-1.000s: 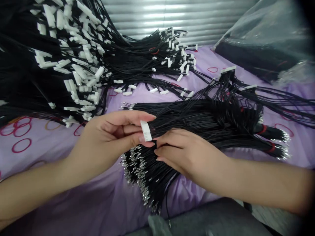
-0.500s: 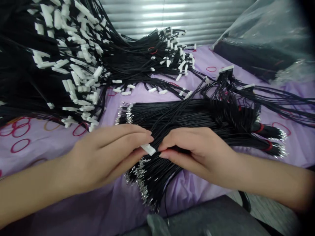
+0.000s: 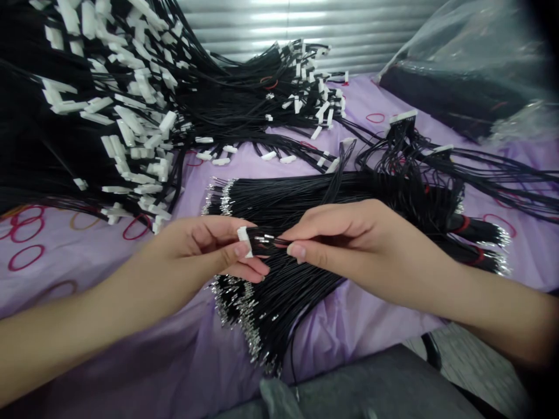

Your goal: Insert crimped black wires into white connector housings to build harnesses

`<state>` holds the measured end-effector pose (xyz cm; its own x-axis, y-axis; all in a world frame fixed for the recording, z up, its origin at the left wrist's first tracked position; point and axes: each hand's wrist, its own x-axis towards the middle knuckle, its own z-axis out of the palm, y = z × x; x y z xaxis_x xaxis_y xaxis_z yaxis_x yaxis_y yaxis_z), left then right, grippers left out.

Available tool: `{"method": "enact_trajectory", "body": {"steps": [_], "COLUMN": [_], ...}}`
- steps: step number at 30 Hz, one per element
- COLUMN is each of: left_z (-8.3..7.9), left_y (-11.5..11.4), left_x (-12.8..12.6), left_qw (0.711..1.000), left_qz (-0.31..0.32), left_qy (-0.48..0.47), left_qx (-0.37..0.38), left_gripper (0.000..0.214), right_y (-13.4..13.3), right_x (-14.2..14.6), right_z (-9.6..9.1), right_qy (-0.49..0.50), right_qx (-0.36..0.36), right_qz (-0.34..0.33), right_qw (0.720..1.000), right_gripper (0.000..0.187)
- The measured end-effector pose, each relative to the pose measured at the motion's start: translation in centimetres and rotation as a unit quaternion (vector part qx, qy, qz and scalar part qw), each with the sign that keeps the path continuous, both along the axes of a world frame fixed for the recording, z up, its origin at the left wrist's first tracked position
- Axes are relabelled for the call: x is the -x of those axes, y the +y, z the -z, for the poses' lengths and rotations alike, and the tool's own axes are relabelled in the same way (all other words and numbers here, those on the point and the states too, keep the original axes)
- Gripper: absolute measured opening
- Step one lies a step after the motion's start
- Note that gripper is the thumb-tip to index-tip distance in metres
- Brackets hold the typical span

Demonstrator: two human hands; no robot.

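Observation:
Between thumb and fingers, my left hand [image 3: 209, 250] pinches a white connector housing [image 3: 245, 241], its wide face turned toward me. My right hand [image 3: 345, 244] is closed on thin black wires [image 3: 282, 241] whose shiny metal terminals point left at the housing. Whether any terminal touches the housing I cannot tell. Below both hands lies a large bundle of black wires [image 3: 297, 285] on the purple cloth, with bare metal terminals [image 3: 244, 320] fanned out at its left end.
A big heap of black cables with white connectors [image 3: 131, 122] fills the left and back. Red rubber bands [image 3: 26, 257] lie on the purple cloth [image 3: 174, 349]. At the back right stands a clear plastic bag [image 3: 471, 75]. Finished-looking harness ends [image 3: 404, 119] sit right of centre.
My left hand has turned the white connector housing upright and shifted it left and up. My right hand has rolled so its thumb faces me, and the wire terminals now show.

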<state>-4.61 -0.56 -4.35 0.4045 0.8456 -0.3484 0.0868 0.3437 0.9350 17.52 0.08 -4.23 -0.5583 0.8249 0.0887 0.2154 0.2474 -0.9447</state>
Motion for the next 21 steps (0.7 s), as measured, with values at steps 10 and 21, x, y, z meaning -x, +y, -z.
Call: {"method": "enact_trajectory", "body": {"steps": [10,21], "left_z": [0.5,1.2], "left_y": [-0.8,-0.7], "left_x": [-0.3,-0.1], "left_qw": [0.998,0.997], "left_qz": [-0.053,-0.003], "left_qy": [-0.02,-0.066], "left_qx": [-0.013,0.038], "left_gripper": [0.021,0.01], "right_y": [1.1,0.8], "right_x": [0.3,0.9], "right_z": [0.0,0.7], "right_qy": [0.119,0.004], "right_qx": [0.241,0.108], "right_qz": [0.013,0.06], "right_qw": [0.963,0.992], "right_gripper": [0.018,0.011]}}
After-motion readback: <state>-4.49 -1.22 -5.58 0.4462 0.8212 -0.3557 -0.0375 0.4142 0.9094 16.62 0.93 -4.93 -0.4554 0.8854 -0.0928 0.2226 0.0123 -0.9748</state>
